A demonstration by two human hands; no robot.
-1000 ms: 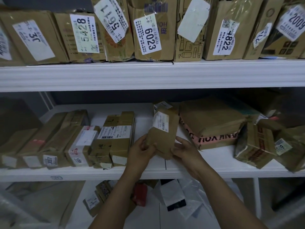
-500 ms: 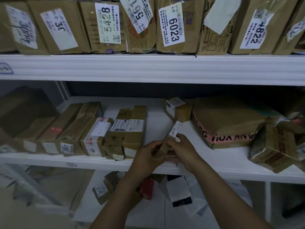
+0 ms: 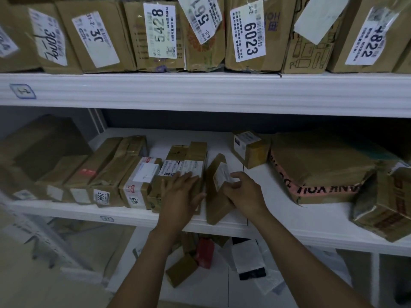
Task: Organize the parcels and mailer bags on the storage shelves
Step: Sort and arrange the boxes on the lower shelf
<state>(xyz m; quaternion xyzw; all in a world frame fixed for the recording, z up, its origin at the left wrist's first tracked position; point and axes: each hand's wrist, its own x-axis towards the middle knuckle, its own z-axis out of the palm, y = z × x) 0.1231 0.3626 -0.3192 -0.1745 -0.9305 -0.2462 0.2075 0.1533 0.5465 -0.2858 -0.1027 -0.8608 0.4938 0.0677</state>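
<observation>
The right hand (image 3: pixel 244 193) holds a slim parcel (image 3: pixel 215 210) in its grip, standing it on edge on the middle shelf (image 3: pixel 280 196). The left hand (image 3: pixel 181 192), grip wide, rests flat on the neighbouring box (image 3: pixel 191 152).

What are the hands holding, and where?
The right hand grips the small brown parcel by its labelled right side. The left hand rests flat on a neighbouring box.
</observation>
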